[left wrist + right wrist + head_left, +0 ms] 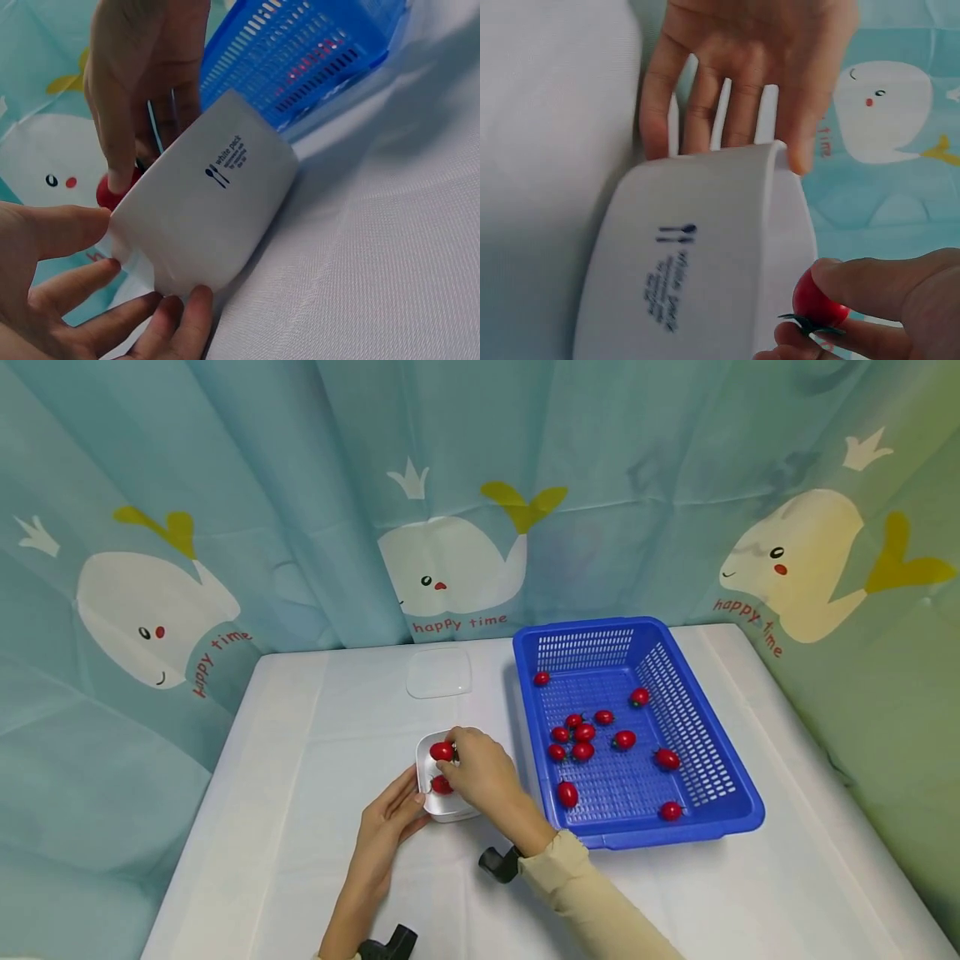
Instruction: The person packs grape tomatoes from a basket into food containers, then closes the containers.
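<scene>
My left hand [390,822] rests with straight fingers against the white container [442,777], so it does not slide on the table [315,760]; my right hand [480,772] pinches a cherry tomato [442,751] just over its opening; another tomato lies inside; the blue basket [720,777] stands beside, within easy reach.

Bright red cherry tomato [442,751] with a dark green stem, over a white container [444,810] printed with dark blue fork-and-spoon lettering; vivid blue basket [714,823] dotted with more red tomatoes [582,752]; white tablecloth [315,760]; teal curtain [300,485] patterned with white whales, yellow tails, red "happy time" script; beige sleeve [592,902].
</scene>
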The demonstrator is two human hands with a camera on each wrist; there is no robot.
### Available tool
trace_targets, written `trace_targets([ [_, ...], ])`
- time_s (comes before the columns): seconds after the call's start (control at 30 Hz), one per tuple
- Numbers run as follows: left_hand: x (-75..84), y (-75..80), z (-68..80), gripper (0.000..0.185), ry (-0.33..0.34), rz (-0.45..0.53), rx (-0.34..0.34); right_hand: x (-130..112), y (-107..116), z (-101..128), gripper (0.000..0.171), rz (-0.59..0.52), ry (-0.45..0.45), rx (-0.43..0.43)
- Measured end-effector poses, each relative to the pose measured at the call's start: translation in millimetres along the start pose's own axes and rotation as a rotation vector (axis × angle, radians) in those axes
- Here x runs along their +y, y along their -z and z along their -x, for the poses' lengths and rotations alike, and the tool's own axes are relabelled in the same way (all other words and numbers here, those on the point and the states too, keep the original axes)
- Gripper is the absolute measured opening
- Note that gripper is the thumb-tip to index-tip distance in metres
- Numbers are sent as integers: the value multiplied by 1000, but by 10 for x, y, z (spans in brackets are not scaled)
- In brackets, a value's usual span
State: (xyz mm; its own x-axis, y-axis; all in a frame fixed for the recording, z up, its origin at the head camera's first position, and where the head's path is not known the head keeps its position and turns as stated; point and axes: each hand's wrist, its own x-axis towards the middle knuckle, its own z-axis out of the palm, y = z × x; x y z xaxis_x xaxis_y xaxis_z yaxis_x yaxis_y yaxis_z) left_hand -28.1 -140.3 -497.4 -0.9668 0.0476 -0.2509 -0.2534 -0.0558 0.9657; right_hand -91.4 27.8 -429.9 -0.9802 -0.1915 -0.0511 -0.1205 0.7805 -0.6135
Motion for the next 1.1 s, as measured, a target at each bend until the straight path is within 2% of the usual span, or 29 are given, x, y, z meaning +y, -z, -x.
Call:
trace_targets([
  [0.2,-3,3,-3,58,-5,8,-7,8,-143,-13,17,46,7,23],
  [0.5,-3,8,-3,58,2,12,-6,33,-299,-64,15,152,6,58],
  [0.87,-3,0,1,56,10,22,-8,-11,-347,-153,11,216,-56,-3],
  [1.1,2,-3,3,56,10,18,-7,-32,-353,-172,11,239,-63,-5],
])
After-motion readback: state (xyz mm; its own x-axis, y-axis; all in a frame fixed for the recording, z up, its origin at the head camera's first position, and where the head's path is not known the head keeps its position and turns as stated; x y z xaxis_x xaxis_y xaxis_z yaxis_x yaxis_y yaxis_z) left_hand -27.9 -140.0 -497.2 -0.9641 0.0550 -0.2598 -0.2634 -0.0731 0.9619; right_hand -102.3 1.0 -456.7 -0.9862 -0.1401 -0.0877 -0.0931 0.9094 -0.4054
